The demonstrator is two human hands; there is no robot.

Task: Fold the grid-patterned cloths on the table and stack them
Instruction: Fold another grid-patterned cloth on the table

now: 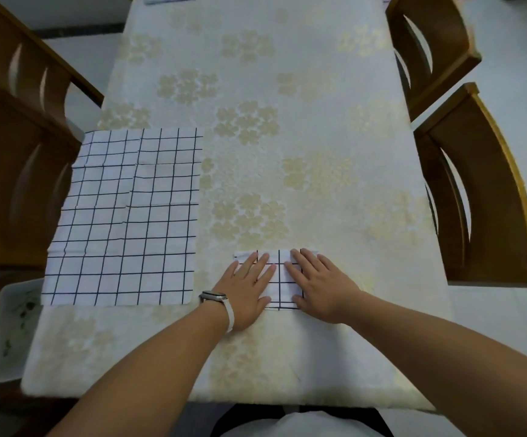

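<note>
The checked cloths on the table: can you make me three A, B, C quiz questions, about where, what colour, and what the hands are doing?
1. Where does the unfolded cloth lie?
A. on the left side of the table
B. on a chair
C. on the floor

2. What colour are its grid lines?
A. red
B. dark
C. green

3. What do the left hand and right hand do to the folded cloth?
A. lift it
B. press it flat
C. crumple it

Answers: 1 A, it spreads along the left edge. 2 B, dark lines cross white fabric. 3 B, straight fingers rest on it.
</note>
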